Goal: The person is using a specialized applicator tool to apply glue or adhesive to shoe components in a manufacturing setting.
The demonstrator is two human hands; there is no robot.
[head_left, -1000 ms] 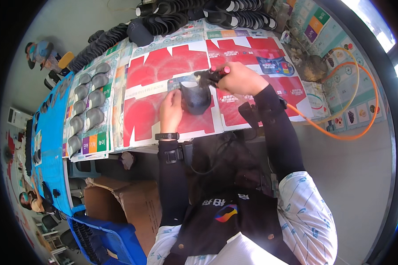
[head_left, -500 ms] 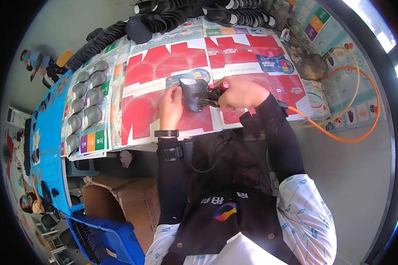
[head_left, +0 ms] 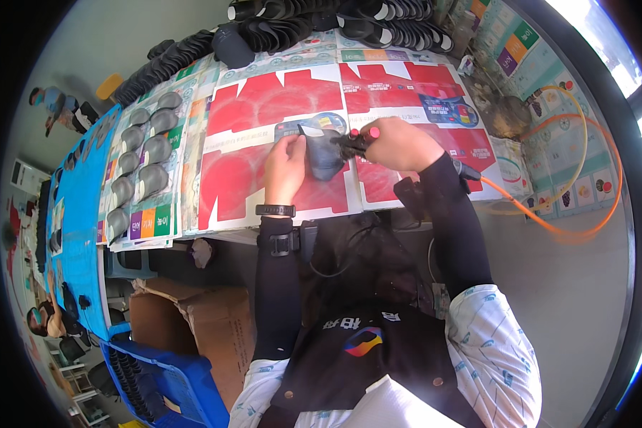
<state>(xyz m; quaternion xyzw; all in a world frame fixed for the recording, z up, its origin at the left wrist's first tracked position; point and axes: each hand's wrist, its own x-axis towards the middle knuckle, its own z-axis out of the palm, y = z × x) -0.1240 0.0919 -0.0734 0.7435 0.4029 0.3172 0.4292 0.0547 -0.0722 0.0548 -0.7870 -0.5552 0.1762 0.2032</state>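
Observation:
Over the printed sheets, my left hand [head_left: 285, 171] pinches the left edge of a dark grey, cup-shaped moulded piece [head_left: 325, 158] with a pale patch at its upper edge. My right hand [head_left: 404, 145] is wrapped round a black spray gun [head_left: 351, 145] with red knobs. The gun's front end is close against the right side of the piece; whether they touch I cannot tell. An orange hose [head_left: 503, 192] runs off to the right from beside my right wrist. Several similar grey pieces [head_left: 153, 180] lie in two rows on the table to the left.
Red and white printed cardboard sheets [head_left: 228, 182] cover the table. Long stacks of dark pieces [head_left: 271, 32] line its back edge. A blue crate [head_left: 192, 385] and a cardboard box [head_left: 225, 328] stand below left. Two people [head_left: 53, 103] are at the far left, by a blue-covered table [head_left: 78, 235].
The spray gun and my right hand have shifted slightly right and up, showing more of the piece. The piece has turned a little in my left hand. The whole view has shifted slightly.

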